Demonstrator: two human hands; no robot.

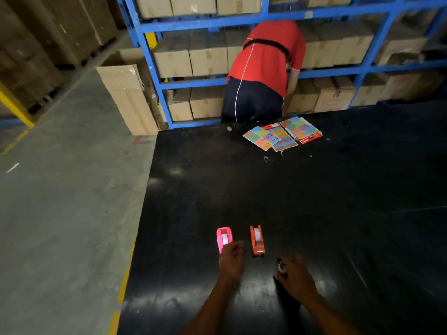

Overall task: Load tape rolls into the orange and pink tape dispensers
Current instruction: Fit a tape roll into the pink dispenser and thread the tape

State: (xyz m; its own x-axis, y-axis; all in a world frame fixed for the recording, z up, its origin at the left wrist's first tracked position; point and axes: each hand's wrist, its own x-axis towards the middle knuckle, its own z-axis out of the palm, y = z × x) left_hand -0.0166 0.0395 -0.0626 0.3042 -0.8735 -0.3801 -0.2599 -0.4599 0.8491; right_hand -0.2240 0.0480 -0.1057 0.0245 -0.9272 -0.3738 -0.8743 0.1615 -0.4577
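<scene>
With both dispensers apparently loaded, the half-curled, empty left hand [231, 261] touches the pink dispenser [224, 239], left of the orange dispenser [257, 240], while the right hand [294, 276] rests beside a spare tape roll [281, 266], its grip unclear; next, probably check seating.

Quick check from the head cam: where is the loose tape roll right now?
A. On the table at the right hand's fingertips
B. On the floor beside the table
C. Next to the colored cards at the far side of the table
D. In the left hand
A: the loose tape roll lies on the black table right at the right hand, to the right of the orange dispenser.
</scene>
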